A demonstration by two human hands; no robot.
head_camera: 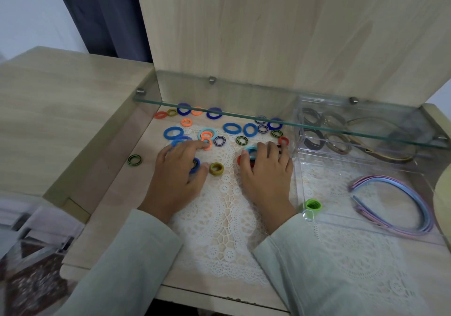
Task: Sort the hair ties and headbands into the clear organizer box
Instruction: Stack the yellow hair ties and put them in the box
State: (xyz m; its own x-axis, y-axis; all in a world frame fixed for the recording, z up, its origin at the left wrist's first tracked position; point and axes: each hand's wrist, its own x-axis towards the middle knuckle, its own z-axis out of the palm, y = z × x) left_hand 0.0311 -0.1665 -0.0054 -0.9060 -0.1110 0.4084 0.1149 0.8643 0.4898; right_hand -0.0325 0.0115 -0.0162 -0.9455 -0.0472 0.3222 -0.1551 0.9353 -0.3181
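**Handfuls being gathered, box waiting at 3 o'clock**

The left hand (pixel 180 169) lies palm down with fingers curled, thumb and fingers closed round a blue tie (pixel 196 165). Its forefinger stretches toward 12 o'clock to touch an orange tie (pixel 207 143). The right hand (pixel 266 171) is curled as well, gripping a light blue tie (pixel 251 150), with a red tie (pixel 240 160) under the thumb.

The step in hand looks like gathering ties by colour. Next, I judge, each handful must be lifted and carried to 3 o'clock, over the wall of the organizer box (pixel 299 176), into a matching compartment.

An olive tie (pixel 216 168) lies between the hands. From 10 to 1 o'clock the loose ties (pixel 231 128) spread over the lace mat (pixel 227 218) and the surface (pixel 127 193):
- about eight blue
- four more orange
- three green-striped, one of them alone at 9 o'clock
- three purple-striped
- one more each of olive, red and light blue

In the box, the rear compartments hold a black stack and a brown stack, too packed to count, and a gold-brown headband (pixel 380 154). The front compartment holds at least three pastel headbands (pixel 412 201). A green bundle (pixel 312 204) sits at the near-left corner; I cannot tell whether it is in the box or on it.
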